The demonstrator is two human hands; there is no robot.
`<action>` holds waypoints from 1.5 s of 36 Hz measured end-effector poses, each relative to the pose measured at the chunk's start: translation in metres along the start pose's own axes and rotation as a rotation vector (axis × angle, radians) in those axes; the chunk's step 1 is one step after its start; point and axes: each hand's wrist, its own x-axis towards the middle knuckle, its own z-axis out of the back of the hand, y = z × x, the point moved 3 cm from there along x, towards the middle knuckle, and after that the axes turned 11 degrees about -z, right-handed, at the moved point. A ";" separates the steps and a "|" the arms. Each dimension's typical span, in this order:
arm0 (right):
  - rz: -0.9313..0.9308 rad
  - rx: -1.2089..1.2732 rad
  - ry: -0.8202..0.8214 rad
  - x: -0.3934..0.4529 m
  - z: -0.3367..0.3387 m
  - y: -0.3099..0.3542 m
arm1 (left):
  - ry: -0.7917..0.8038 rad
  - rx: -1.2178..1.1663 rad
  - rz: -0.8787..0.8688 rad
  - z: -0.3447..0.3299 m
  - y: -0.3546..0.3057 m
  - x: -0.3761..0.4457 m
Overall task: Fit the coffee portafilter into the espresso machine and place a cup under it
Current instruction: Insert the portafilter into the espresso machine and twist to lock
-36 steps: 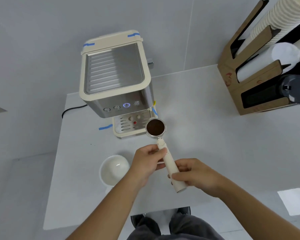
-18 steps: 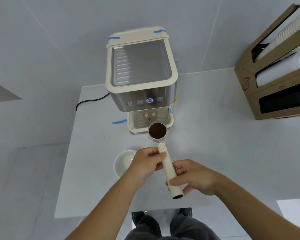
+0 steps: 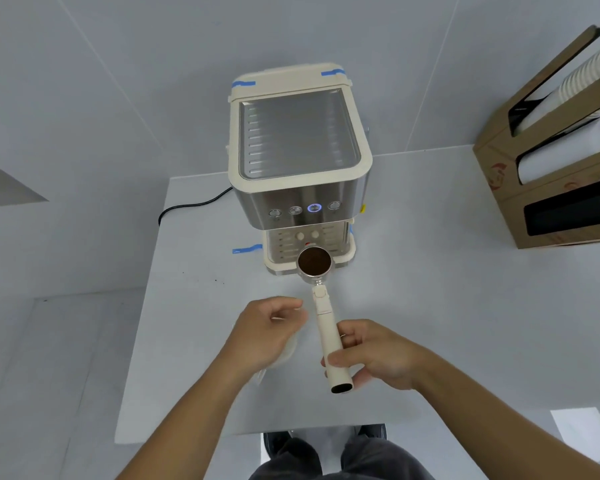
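Right hand (image 3: 378, 355) grips portafilter (image 3: 326, 327); left hand (image 3: 267, 327), loosely curled, hides cup (image 3: 286, 355).

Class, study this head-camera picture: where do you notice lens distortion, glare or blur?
Head view: wide-angle bending splays the wall seams and leans the cardboard cup holder; soft, even light gives a pale sheen on the espresso machine top tray; the left hand is slightly motion-blurred, the portafilter fairly sharp.

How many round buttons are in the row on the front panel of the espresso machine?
4, in one row across the steel front: far left, next, the third lit blue, far right. None seems hidden.
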 end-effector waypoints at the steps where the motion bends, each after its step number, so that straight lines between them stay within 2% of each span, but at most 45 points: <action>1: 0.003 0.007 -0.003 0.002 0.000 0.001 | -0.020 0.033 -0.033 0.007 -0.005 0.000; 11: 0.037 0.067 -0.021 0.016 0.005 0.016 | -0.256 0.188 -0.539 0.066 -0.087 0.005; 15: 0.053 0.079 -0.033 0.019 0.004 0.024 | -0.319 0.301 -0.686 0.079 -0.120 0.017; 19: 0.065 0.099 -0.048 0.023 0.004 0.033 | -0.311 0.400 -0.775 0.084 -0.147 0.038; 25: 0.090 0.146 -0.066 0.030 0.002 0.047 | -0.194 0.616 -0.805 0.081 -0.170 0.080; 31: 0.132 0.183 -0.080 0.036 0.001 0.060 | 0.012 0.726 -0.803 0.072 -0.175 0.118; 38: 0.164 0.202 -0.087 0.038 0.000 0.066 | 0.214 0.981 -0.763 0.063 -0.179 0.140; 46: 0.185 0.197 -0.095 0.036 0.001 0.068 | 0.300 1.101 -0.786 0.067 -0.177 0.149; 54: 0.210 0.209 -0.082 0.046 0.001 0.072 | 0.255 1.052 -0.808 0.066 -0.174 0.153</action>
